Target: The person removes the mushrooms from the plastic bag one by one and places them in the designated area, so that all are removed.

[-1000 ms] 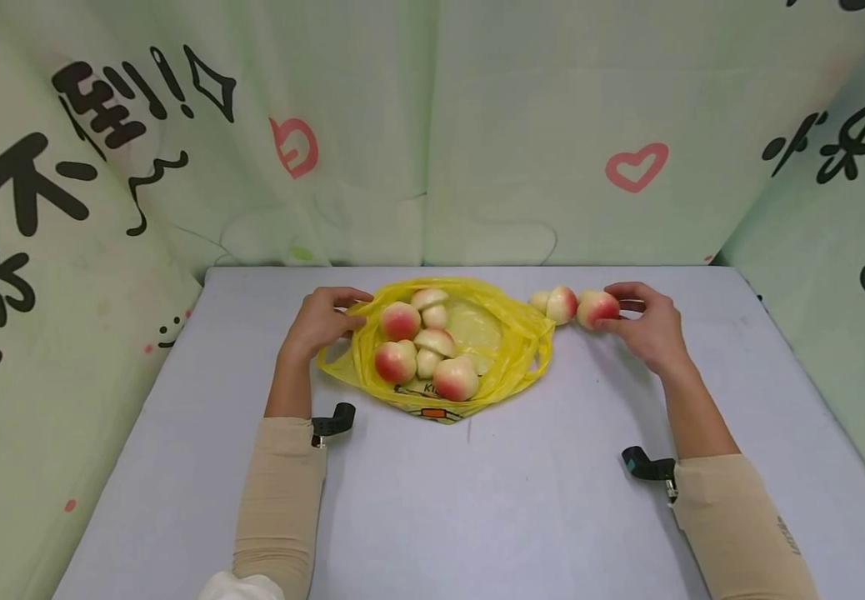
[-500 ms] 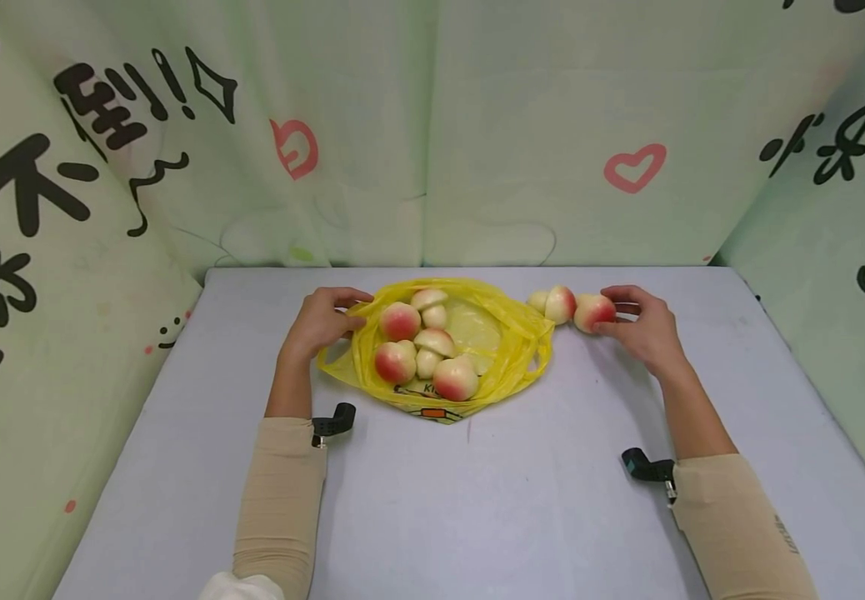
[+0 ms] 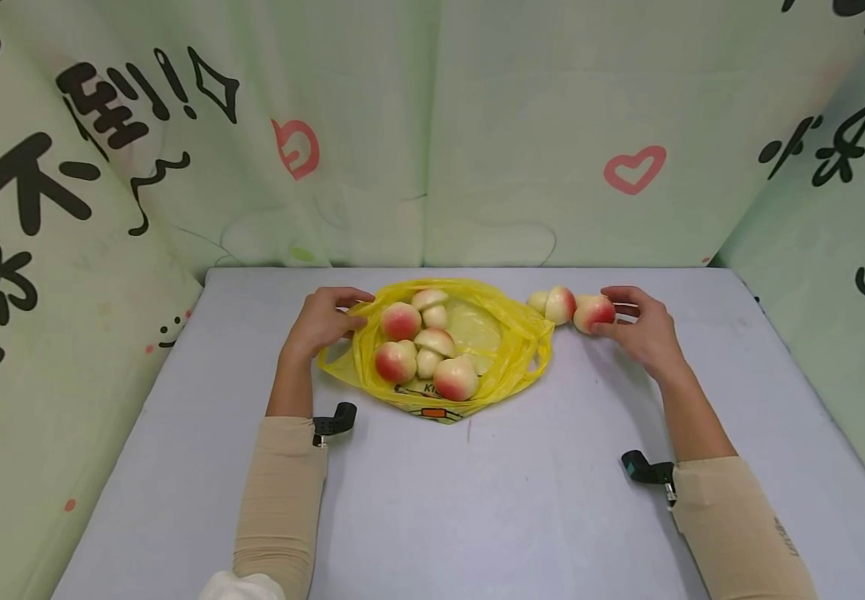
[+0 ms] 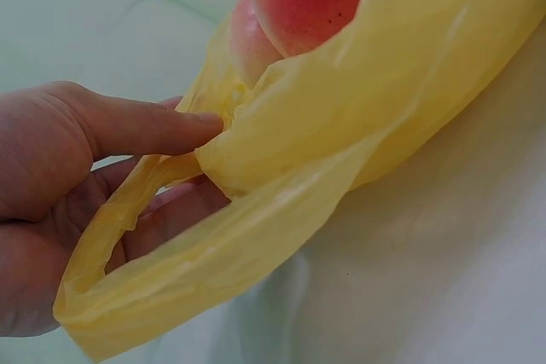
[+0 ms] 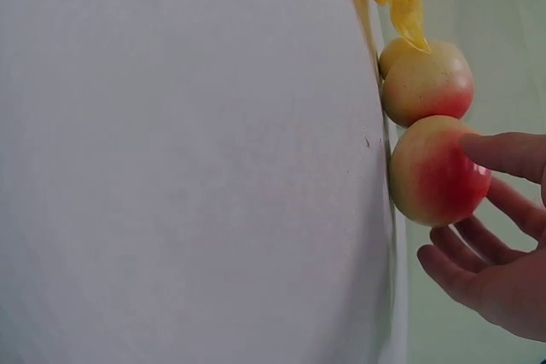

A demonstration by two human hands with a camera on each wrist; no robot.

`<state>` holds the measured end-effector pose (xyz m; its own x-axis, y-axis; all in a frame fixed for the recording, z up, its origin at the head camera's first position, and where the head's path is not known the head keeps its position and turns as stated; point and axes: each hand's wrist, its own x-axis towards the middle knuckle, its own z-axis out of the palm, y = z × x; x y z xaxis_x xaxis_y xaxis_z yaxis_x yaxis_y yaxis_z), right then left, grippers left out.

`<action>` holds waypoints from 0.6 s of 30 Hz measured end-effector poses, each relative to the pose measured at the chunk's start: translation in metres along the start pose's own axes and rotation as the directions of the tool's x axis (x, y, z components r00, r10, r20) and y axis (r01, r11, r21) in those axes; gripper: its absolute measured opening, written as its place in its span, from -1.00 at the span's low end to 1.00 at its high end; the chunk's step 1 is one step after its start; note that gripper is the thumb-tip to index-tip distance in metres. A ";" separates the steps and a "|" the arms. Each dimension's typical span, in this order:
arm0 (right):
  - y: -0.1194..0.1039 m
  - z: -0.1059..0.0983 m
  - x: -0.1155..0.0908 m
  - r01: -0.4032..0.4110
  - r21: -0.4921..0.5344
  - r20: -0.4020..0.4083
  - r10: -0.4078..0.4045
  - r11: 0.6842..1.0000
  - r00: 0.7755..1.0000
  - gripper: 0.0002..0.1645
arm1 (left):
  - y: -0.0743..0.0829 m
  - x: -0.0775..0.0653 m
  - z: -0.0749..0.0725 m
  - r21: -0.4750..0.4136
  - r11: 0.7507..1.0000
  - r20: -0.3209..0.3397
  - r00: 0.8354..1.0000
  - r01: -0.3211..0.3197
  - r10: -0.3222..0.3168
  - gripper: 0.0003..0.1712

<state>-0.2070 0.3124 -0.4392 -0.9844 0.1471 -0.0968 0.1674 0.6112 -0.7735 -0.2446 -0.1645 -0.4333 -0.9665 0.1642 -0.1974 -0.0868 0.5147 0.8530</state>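
Note:
At the back of the table my left hand (image 3: 323,321) pinches the left rim of a yellow plastic bag (image 3: 507,375) between thumb and fingers. One bag handle (image 4: 179,304) hangs in a loop below that thumb in the left wrist view. The bag lies spread with its mouth up. Inside are several mushrooms (image 3: 457,379) with pink-red caps and cream stems. My right hand (image 3: 646,329) grips a red-capped mushroom (image 5: 435,172) with the thumb on its cap. Directly left of it, a second mushroom (image 3: 561,306) lies against the bag's right side.
A white table (image 3: 477,517) extends in front of the bag. A pale green curtain (image 3: 507,125) with black characters and pink hearts hangs behind and at both sides. A black wrist camera (image 3: 333,419) sits at the left sleeve, another camera (image 3: 646,467) at the right.
My right hand has shifted slightly left with its mushroom, and the mushroom beside it has moved a little left too. The left hand and bag stay put.

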 end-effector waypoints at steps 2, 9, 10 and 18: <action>0.000 0.000 0.000 0.006 -0.002 -0.004 -0.006 1.000 1.000 -0.17 | 0.001 0.000 0.000 0.002 1.000 0.001 1.000 -0.003 0.003 -0.58; -0.001 -0.002 -0.003 0.029 -0.002 -0.036 -0.029 1.000 0.999 -0.16 | 0.000 0.000 -0.001 0.002 1.000 0.004 1.000 -0.006 0.006 -0.58; -0.002 -0.002 -0.003 0.028 0.000 -0.040 -0.028 1.000 0.999 -0.17 | 0.000 0.000 -0.001 0.002 1.000 0.006 1.000 -0.007 0.007 -0.58; -0.007 -0.005 -0.006 0.056 0.022 -0.068 -0.054 0.998 0.996 -0.23 | -0.001 0.000 -0.001 -0.003 1.000 -0.001 1.000 -0.012 0.012 -0.59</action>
<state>-0.2016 0.3111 -0.4305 -0.9860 0.1661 -0.0122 0.1111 0.6015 -0.7911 -0.2445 -0.1663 -0.4337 -0.9677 0.1693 -0.1866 -0.0760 0.5101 0.8567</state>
